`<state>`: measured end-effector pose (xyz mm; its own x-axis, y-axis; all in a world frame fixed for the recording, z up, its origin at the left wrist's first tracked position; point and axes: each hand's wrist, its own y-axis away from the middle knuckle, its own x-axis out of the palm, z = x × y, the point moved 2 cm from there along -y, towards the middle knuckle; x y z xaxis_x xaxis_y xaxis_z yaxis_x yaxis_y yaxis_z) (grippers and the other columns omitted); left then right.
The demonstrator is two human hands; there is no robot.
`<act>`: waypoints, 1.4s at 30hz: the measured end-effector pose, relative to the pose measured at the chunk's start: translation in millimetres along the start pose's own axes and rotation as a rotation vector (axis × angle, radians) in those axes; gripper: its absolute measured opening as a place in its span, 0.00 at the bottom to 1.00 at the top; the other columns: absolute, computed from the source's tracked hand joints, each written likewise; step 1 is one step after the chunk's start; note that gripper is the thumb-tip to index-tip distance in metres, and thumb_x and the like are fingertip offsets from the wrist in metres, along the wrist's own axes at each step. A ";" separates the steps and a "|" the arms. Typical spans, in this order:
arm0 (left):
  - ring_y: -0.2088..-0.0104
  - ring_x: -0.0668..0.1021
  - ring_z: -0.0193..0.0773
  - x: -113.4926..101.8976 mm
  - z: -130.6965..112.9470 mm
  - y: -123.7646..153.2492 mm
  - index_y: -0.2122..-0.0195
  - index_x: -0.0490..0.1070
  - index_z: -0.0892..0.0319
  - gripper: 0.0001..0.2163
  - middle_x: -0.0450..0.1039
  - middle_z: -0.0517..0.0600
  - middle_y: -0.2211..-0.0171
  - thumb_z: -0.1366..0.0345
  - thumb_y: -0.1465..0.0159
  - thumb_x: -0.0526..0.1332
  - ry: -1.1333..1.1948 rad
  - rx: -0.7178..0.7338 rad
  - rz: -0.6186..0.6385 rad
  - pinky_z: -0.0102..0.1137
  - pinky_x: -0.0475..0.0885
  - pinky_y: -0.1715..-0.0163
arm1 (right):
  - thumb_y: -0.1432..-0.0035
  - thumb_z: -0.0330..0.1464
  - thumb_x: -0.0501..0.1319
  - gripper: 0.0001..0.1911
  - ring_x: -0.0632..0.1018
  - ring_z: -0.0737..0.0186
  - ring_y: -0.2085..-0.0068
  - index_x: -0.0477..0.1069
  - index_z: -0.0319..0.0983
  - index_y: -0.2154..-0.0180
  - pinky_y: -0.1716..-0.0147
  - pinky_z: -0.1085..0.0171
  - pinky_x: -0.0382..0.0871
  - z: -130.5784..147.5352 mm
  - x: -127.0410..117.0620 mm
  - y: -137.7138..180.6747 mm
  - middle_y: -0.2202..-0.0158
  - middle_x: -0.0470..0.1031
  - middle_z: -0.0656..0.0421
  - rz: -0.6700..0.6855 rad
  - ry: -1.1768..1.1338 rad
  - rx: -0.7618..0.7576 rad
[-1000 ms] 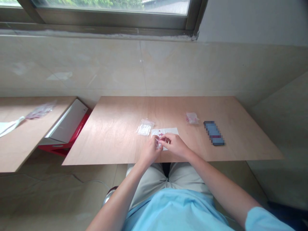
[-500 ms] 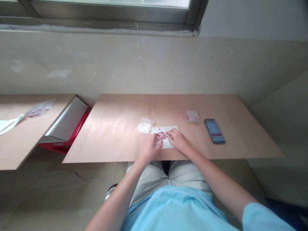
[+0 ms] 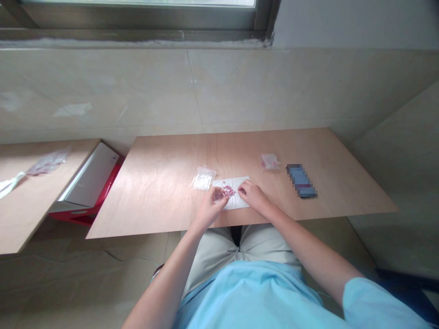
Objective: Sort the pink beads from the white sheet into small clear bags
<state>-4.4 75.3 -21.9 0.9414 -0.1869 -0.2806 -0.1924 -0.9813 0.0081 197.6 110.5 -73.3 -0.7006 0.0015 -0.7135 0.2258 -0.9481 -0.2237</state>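
Note:
A white sheet (image 3: 243, 201) lies near the front edge of the wooden table, with several small red and pink beads (image 3: 228, 189) scattered on it. At the sheet's left side my left hand (image 3: 210, 205) is closed, a small clear plastic bag (image 3: 218, 196) between its thumb and fingers. My right hand (image 3: 254, 193) rests over the right part of the sheet, fingertips drawn together beside the beads. Whatever those fingertips hold, if anything, is too small to make out. Just beyond my left hand is a stack of clear plastic bags (image 3: 204, 178).
A clear bag with pinkish contents (image 3: 270, 161) lies at the back right, near a pixelated phone-like object (image 3: 302, 181). On the left, a second table (image 3: 41, 192) carries more plastic bags (image 3: 49, 162). Between the tables stands a white box (image 3: 89, 173) over a red container (image 3: 108, 187).
My right hand has drawn back slightly to the right, away from the beads. The clear bag in my left hand shows more plainly. The whole view has shifted and tilted a little.

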 end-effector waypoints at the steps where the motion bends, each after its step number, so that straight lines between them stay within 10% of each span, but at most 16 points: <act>1: 0.58 0.77 0.40 0.1 0.2 -0.2 0.61 0.70 0.59 0.10 0.76 0.52 0.62 0.57 0.35 0.64 0.037 -0.016 0.010 0.35 0.71 0.55 | 0.40 0.26 0.62 0.04 0.77 0.61 0.63 0.75 0.38 0.68 0.60 0.64 0.69 2.7 -3.3 -1.2 0.65 0.76 0.56 -0.011 -0.039 0.010; 11: 0.54 0.79 0.43 13.5 -3.2 2.5 0.52 0.75 0.58 0.15 0.77 0.54 0.55 0.61 0.39 0.67 0.449 -0.172 0.244 0.37 0.73 0.52 | 0.36 0.34 0.60 0.08 0.79 0.61 0.59 0.78 0.41 0.60 0.61 0.65 0.72 77.5 -27.8 -6.3 0.58 0.79 0.56 0.102 -0.435 -0.039; 21: 0.58 0.80 0.44 7.1 5.2 -1.3 0.51 0.73 0.57 0.16 0.78 0.55 0.58 0.58 0.39 0.67 0.659 -0.370 0.187 0.35 0.74 0.61 | 0.38 0.28 0.61 0.06 0.78 0.60 0.62 0.77 0.39 0.62 0.60 0.63 0.70 4.5 -11.1 -0.5 0.62 0.79 0.56 0.038 -0.133 -0.011; 42: 0.66 0.78 0.35 9.3 5.4 -4.3 0.62 0.70 0.60 0.14 0.74 0.51 0.62 0.57 0.41 0.69 0.576 -0.302 0.134 0.32 0.73 0.62 | 0.39 0.27 0.62 0.04 0.75 0.61 0.62 0.74 0.40 0.66 0.60 0.64 0.68 5.6 5.0 3.9 0.63 0.75 0.57 0.034 0.006 -0.059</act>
<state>3.7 78.0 -29.7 0.9284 -0.2210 0.2987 -0.3111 -0.9019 0.2996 191.2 105.1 -74.0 -0.6874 -0.0285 -0.7257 0.2895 -0.9272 -0.2379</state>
